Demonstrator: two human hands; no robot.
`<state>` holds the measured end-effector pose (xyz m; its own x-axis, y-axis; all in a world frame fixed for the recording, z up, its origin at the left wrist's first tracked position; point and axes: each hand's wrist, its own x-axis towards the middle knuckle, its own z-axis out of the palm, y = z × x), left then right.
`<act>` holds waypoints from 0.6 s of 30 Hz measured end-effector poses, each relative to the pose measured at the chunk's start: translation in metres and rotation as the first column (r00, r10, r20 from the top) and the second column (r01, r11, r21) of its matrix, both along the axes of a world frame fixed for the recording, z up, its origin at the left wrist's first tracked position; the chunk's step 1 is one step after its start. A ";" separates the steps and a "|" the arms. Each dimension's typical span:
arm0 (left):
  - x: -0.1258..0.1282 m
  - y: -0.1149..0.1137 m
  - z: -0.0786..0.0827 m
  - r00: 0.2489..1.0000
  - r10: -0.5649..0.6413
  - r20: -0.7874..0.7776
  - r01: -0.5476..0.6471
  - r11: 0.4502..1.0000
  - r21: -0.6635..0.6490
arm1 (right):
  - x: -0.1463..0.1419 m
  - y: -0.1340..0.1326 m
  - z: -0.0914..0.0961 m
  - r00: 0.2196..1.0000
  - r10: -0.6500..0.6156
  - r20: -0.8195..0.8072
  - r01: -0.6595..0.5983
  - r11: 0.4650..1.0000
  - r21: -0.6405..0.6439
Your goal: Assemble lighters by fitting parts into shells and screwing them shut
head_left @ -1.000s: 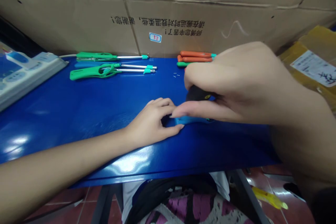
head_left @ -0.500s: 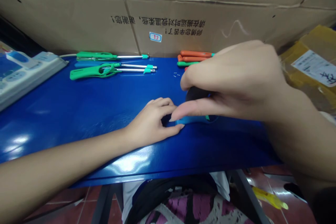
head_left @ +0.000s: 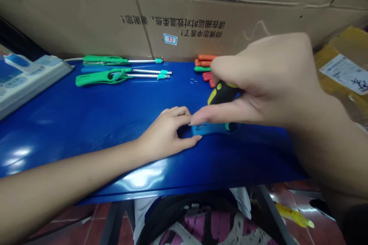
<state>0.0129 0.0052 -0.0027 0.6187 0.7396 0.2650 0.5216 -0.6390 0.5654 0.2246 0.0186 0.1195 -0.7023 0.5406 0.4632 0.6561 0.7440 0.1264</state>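
Observation:
A blue lighter body [head_left: 214, 128] lies on the blue table in front of me. My left hand [head_left: 169, 132] rests on the table with thumb and fingers gripping the lighter body's left end. Above it, my right hand [head_left: 267, 84] is wrapped round the black and yellow handle of a screwdriver [head_left: 222, 93]. The thumb of that hand reaches left over the lighter body. A thin dark line shows on the lighter body near my left fingertips; I cannot tell whether it is the tool's tip. The rest of the tool is hidden by my right hand.
Several long-necked lighters, green [head_left: 100, 77] and blue, lie at the back left. Orange, green and red handles [head_left: 205, 63] lie partly behind my right hand. A white power strip [head_left: 31, 80] is at left, a cardboard box [head_left: 86, 15] behind, a taped package [head_left: 345, 72] at right.
My right hand has turned and shifted slightly to the right, and the handle's yellow parts now show. More of the blue lighter body is uncovered. My left hand has stayed in place.

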 end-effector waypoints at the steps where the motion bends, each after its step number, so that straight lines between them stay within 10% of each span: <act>1: 0.000 0.000 0.000 1.000 -0.013 0.008 0.013 1.000 -0.004 | 0.001 0.000 0.001 1.000 -0.003 0.002 0.003 1.000 -0.010; 7: -0.002 0.002 0.000 0.999 -0.038 0.017 0.038 0.999 -0.038 | 0.012 0.002 0.013 0.974 0.225 0.023 -0.204 0.916 -0.345; 13: -0.001 0.002 -0.002 0.999 -0.036 0.019 0.037 0.999 -0.035 | 0.007 0.006 0.007 0.996 0.088 0.033 -0.086 0.993 -0.078; 18: -0.001 0.002 -0.002 0.999 -0.039 0.025 0.039 0.999 -0.027 | 0.007 0.001 0.011 0.982 0.180 0.065 -0.166 0.970 -0.175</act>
